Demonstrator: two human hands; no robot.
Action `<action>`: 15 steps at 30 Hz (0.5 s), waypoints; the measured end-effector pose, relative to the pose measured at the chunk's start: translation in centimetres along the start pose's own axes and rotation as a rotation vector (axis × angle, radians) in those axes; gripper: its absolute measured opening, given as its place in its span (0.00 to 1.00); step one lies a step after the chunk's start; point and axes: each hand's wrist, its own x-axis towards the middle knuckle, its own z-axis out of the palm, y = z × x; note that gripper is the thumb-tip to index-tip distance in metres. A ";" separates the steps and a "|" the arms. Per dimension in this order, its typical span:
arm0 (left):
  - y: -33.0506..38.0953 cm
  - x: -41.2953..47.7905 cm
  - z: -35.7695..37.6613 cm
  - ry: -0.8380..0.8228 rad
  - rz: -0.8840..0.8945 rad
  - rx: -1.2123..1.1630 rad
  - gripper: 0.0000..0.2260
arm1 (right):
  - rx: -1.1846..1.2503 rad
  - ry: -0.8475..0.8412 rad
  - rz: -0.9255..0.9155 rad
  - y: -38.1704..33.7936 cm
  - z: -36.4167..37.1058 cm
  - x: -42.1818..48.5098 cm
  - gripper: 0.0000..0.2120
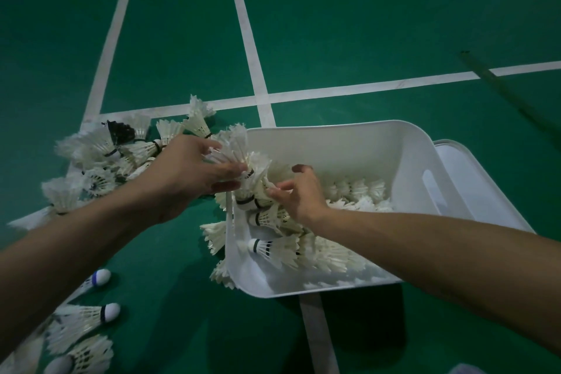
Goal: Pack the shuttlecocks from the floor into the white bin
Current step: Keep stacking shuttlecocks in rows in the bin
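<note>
Left hand (194, 170) is what I watch first. Its fingers are curled round a bunch of shuttlecocks (243, 161), feather skirts fanning above the knuckles, right at the left rim of the white bin (334, 136) in the middle of the frame. My right hand (299, 194) comes in from the lower right and sits inside the bin, bent fingers and thumb gripping the lower end of the same bunch, where black-banded corks show. The bunch runs roughly top to bottom in the frame and straddles the rim. The bin's open space lies to the right of it, so I judge the coming move to be a short carry rightward and down, with the right hand the nearer one to guide it. A layer of packed shuttlecocks (331, 252) covers much of the bin's bottom. Just outside its left wall a few strays (214, 237) lie on the green floor (334, 24). The main pile (100, 158) waits at centre left behind my left wrist, and more loose ones (79, 319) lie at lower left. A white lid-like piece (473, 167) rests beside the bin at right.
</note>
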 end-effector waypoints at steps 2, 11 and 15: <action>0.0 -0.1 -0.2 -0.005 -0.002 0.005 0.17 | -0.171 0.003 -0.046 -0.1 0.5 0.1 0.11; 0.0 -0.3 -0.2 -0.005 0.001 -0.050 0.28 | -0.506 0.032 -0.267 -1.0 0.3 -0.4 0.23; 0.1 -0.5 -0.2 -0.004 -0.001 -0.036 0.32 | -0.383 0.071 -0.270 -0.6 1.8 0.1 0.13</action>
